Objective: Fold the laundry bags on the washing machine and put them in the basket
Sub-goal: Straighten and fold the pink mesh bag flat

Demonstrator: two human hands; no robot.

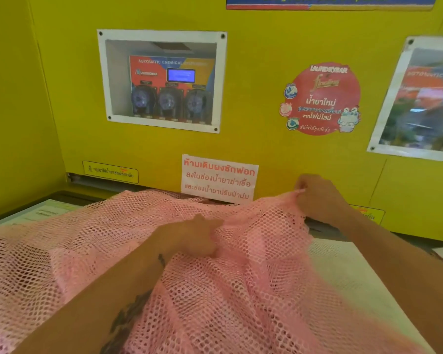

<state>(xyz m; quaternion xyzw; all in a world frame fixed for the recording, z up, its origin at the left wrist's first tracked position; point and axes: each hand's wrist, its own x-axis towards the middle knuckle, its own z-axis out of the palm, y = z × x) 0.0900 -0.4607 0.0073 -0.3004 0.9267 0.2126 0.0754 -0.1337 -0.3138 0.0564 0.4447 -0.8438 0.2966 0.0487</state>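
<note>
A pink mesh laundry bag (241, 290) lies spread and rumpled over the white top of the washing machine (348, 272), covering most of it. My right hand (317, 198) pinches the bag's far right corner and holds it lifted near the yellow wall. My left hand (197, 236) grips a bunched fold of the mesh near the middle of the bag. No basket is in view.
A yellow wall (62, 98) rises directly behind the machine and along the left. It carries a white-framed chemical dispenser window (161, 80), a round red sticker (322, 99), a white paper notice (219, 178) and a framed poster (420, 100) at the right.
</note>
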